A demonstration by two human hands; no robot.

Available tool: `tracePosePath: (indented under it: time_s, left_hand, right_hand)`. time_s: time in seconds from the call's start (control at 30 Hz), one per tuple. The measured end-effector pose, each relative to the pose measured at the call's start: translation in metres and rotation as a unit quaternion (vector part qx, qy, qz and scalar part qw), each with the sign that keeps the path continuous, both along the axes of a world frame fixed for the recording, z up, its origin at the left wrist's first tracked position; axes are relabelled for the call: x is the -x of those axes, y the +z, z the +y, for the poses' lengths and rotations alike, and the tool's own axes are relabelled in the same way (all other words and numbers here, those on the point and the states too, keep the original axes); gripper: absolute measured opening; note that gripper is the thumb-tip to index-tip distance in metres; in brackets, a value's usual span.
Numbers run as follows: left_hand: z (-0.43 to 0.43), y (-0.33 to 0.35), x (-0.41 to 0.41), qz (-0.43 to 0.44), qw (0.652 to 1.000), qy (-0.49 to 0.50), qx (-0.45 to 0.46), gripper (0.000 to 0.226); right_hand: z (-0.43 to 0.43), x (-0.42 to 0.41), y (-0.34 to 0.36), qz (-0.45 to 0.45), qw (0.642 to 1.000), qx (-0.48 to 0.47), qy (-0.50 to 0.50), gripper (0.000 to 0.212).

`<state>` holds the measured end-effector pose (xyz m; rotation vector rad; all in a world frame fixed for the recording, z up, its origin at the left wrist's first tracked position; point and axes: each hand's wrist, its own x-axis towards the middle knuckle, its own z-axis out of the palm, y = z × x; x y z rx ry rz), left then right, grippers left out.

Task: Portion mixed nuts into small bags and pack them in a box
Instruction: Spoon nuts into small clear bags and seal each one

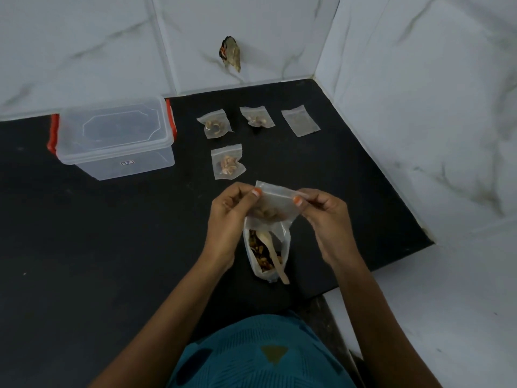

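Left hand (228, 217) and right hand (326, 217) each pinch top edge of small bag (275, 205), thumb against fingers, just above nut pouch (263, 266). Bag contents blurred; few pale nuts low inside. Wooden spoon (277, 259) stands in pouch. Filled bags (228, 162) beyond pouch, lidded clear box (114, 138) far left of it, on black desk (112, 247).

Box label (127, 163) illegible (too small), pouch (284, 237) top behind held bag (275, 204)
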<state>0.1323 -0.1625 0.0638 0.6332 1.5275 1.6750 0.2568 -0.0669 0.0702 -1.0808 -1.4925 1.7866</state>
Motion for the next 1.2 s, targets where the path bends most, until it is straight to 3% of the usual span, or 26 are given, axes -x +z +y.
tracePosePath:
  time_s: [0.33, 0.5, 0.73, 1.0, 1.13, 1.2]
  left_hand:
    - [0.051, -0.011, 0.015, 0.031, 0.997, 0.019, 0.074, 0.011]
    - [0.105, -0.031, 0.042, 0.035, 0.99, 0.03, 0.132, 0.016]
    - [0.175, -0.057, 0.074, 0.12, 0.956, 0.017, 0.266, 0.029]
    - [0.202, -0.074, 0.085, 0.218, 0.915, 0.028, 0.337, 0.048]
    - [0.208, -0.071, 0.082, 0.315, 0.876, 0.017, 0.365, 0.052]
    - [0.216, -0.069, 0.082, 0.346, 0.874, 0.031, 0.339, 0.048]
  right_hand:
    - [0.053, 0.028, -0.014, -0.093, 0.994, -0.052, 0.016, 0.011]
    - [0.106, 0.057, -0.032, -0.14, 0.987, -0.058, 0.053, 0.028]
    - [0.167, 0.106, -0.068, -0.21, 0.969, -0.124, 0.025, 0.054]
    - [0.19, 0.122, -0.091, -0.276, 0.938, -0.196, 0.073, 0.043]
    - [0.203, 0.118, -0.09, -0.27, 0.943, -0.185, 0.064, 0.038]
    - [0.216, 0.115, -0.088, -0.268, 0.946, -0.178, 0.044, 0.035]
